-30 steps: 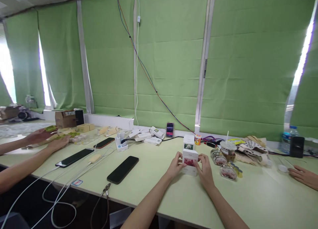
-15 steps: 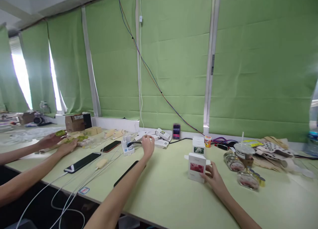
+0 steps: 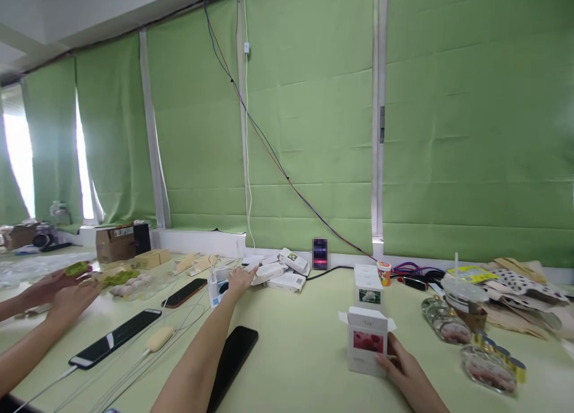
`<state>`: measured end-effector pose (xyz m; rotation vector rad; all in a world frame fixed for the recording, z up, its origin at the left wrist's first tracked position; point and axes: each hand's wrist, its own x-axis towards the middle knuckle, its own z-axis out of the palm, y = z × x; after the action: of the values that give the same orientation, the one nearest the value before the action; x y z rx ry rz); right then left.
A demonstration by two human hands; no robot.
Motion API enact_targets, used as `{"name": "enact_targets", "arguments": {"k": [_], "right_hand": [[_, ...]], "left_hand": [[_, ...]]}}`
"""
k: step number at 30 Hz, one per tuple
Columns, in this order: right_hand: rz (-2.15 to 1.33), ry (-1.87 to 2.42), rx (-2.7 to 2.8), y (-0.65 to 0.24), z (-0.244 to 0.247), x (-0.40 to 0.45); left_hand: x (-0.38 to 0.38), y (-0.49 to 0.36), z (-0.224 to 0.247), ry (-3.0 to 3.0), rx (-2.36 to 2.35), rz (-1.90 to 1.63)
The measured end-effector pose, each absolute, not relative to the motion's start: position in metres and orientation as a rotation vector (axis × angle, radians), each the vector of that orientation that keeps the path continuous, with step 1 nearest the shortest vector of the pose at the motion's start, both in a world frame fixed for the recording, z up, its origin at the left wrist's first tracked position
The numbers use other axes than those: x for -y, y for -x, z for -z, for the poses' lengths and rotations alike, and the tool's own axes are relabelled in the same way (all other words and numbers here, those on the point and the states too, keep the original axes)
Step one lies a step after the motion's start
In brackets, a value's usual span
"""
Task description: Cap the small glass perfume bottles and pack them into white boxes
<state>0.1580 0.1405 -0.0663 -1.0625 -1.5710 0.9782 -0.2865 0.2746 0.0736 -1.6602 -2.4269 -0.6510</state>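
So, your right hand pinches the right edge of a white cardboard box with a red floral picture, standing upright with flaps spread on the pale green worktop. Your left hand reaches out beside a pile of white cardboard cartons; I cannot tell whether it grips one.

Two own hands, two co-worker's hands and three flat-lying phones show.

Carton white, with pink-red printed picture. Blinds uniform green; tabletop pale yellow-green. Crumpled material off-white, black-spotted; small tub orange.
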Motion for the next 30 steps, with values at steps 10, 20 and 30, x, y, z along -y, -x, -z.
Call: {"name": "enact_targets", "arguments": {"k": [10, 20, 30], "right_hand": [[-1.009, 0.918, 1.543, -0.161, 0.045, -0.127], [-0.706, 0.908, 1.347, -0.158, 0.038, -0.11], [-0.446, 0.693, 1.646, -0.158, 0.036, -0.091]], "left_hand": [[-0.192, 0.205, -0.097, 1.727, 1.832, 1.02], [-0.05, 0.064, -0.059, 1.727, 1.363, 2.876], [-0.041, 0.03, 0.009, 2.317, 1.437, 3.006]]}}
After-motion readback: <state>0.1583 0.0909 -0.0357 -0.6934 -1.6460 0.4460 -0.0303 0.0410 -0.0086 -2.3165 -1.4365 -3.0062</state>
